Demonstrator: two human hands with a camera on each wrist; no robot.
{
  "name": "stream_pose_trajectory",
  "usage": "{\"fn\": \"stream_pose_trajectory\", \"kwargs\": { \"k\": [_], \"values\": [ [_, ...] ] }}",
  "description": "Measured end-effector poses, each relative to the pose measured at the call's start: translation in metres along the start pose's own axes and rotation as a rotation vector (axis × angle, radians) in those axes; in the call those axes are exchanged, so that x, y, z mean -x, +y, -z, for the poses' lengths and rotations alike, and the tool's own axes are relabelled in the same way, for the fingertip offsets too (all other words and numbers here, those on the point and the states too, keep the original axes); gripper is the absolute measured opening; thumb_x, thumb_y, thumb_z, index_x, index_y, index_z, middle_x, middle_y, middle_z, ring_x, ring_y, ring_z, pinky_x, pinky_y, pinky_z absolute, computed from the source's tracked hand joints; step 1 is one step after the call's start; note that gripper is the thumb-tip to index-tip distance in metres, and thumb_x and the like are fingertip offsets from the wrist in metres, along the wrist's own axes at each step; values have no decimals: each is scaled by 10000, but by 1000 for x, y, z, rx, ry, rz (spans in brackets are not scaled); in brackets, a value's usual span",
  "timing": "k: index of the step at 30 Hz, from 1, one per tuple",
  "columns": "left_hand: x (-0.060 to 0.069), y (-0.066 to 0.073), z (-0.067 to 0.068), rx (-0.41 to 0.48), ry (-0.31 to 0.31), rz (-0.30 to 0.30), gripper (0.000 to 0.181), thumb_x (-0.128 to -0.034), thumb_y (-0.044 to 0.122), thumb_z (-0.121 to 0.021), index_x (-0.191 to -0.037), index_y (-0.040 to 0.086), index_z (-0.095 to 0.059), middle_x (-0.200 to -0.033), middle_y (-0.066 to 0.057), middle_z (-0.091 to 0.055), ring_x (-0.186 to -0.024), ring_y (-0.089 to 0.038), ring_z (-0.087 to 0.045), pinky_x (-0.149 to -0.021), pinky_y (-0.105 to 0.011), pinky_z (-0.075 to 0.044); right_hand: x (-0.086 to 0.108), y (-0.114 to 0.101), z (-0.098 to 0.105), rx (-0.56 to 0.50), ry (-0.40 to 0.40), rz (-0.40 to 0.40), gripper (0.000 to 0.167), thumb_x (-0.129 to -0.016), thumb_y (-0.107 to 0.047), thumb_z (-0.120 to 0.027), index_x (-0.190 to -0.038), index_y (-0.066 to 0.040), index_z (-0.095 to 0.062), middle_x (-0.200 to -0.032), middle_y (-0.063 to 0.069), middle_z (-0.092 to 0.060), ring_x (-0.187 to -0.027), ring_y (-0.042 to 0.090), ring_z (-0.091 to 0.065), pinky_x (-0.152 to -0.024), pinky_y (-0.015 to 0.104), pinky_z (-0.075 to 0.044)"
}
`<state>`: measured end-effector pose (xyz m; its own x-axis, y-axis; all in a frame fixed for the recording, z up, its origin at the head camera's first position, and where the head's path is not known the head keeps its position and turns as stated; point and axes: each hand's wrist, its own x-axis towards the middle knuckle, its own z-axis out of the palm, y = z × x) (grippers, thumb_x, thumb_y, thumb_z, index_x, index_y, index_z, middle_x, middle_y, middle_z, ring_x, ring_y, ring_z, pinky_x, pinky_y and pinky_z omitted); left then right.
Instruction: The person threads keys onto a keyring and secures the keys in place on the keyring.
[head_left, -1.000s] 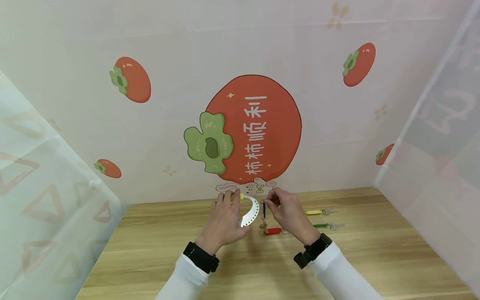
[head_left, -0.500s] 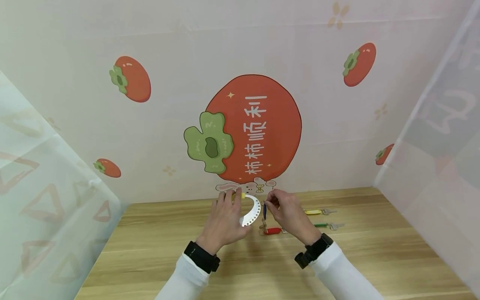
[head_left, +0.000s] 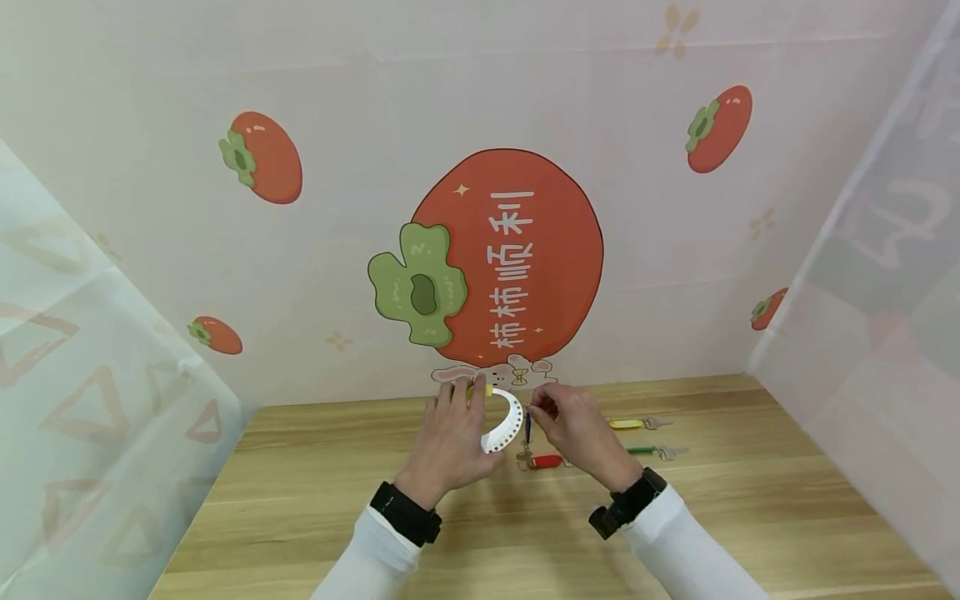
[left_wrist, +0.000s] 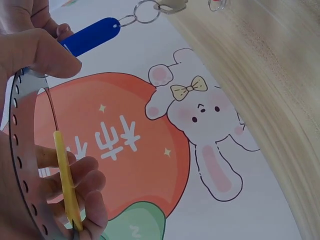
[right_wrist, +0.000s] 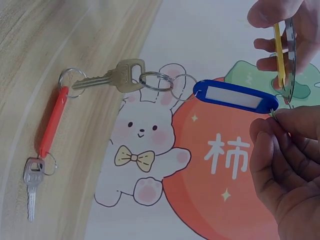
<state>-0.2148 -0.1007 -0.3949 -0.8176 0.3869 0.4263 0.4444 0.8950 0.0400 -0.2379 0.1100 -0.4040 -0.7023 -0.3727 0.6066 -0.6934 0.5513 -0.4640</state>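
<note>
In the head view, my left hand (head_left: 450, 446) grips a pale crescent-shaped plate (head_left: 513, 421) with a row of small holes along its outer edge. A yellow strip (left_wrist: 65, 175) lies by its curled fingers in the left wrist view. My right hand (head_left: 583, 429) pinches a small ring at the end of a blue key tag (right_wrist: 234, 97), just right of the crescent. From the tag's other end hangs a key (right_wrist: 125, 76) on linked rings. Whether that ring touches the plate cannot be seen.
Below the hanging key lies a red key tag (head_left: 546, 461), with its key (right_wrist: 32, 185) pointing away. Right of my right hand, a yellow key tag (head_left: 627, 424) and a green key tag (head_left: 641, 451) lie on the wooden table (head_left: 315, 500). A printed backdrop (head_left: 337, 250) rises behind.
The crescent plate in my left hand has shifted slightly to the right, closer to the blue key tag. My right hand keeps its pinch and has barely moved.
</note>
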Motion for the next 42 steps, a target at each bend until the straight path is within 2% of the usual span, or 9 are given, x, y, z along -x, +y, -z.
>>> {"fn": "stream_pose_trajectory", "kwargs": {
  "k": [7, 14, 25, 37, 40, 42],
  "values": [
    [-1, -1, -1, -37, 45, -27, 1053, -653, 479, -878, -1469, -21, -439, -1290, -214, -547, -1093, -388, -535, -797, -507, -509, 0, -1, -1, -12, -22, -34, 135, -882, 18, -757, -863, -81, -668, -757, -42, -629, -635, 39, -561, -571, 202, -511],
    [-1, -1, -4, -58, 65, -44, 1039, -633, 474, -897, -1446, -13, -469, -1288, -213, -551, -1079, -386, -548, -823, -513, -508, 0, -1, -2, -16, -32, -54, 150, -881, 17, -759, -842, -91, -662, -723, -64, -598, -605, 34, -532, -546, 210, -495],
    [0, 1, -3, -43, 24, -18, 1031, -656, 494, -870, -1456, -16, -466, -1297, -221, -538, -1103, -387, -537, -814, -503, -505, -1, -6, -2, 33, -51, -64, 159, -861, 9, -783, -832, -89, -661, -711, -70, -580, -596, 43, -514, -546, 204, -490],
    [2, 4, -5, -19, 0, 2, 1003, -683, 530, -850, -1432, -31, -489, -1316, -236, -535, -1153, -407, -522, -873, -538, -495, -2, -12, -5, 98, -66, -86, 148, -869, 0, -769, -844, -104, -666, -707, -86, -556, -601, 70, -508, -538, 195, -479],
    [3, 4, -5, -22, -6, 7, 1016, -694, 572, -828, -1438, -29, -486, -1315, -227, -534, -1166, -401, -519, -886, -534, -488, -1, -13, -6, 144, -65, -64, 141, -872, -10, -772, -854, -99, -664, -719, -80, -557, -612, 70, -504, -544, 194, -475],
    [3, 4, -6, -16, -9, 9, 1010, -698, 573, -823, -1436, -29, -489, -1317, -225, -533, -1166, -398, -520, -892, -531, -490, 0, -13, -7, 200, -58, -20, 138, -868, -11, -778, -865, -84, -661, -738, -59, -569, -628, 77, -509, -559, 207, -482]
  ]
}}
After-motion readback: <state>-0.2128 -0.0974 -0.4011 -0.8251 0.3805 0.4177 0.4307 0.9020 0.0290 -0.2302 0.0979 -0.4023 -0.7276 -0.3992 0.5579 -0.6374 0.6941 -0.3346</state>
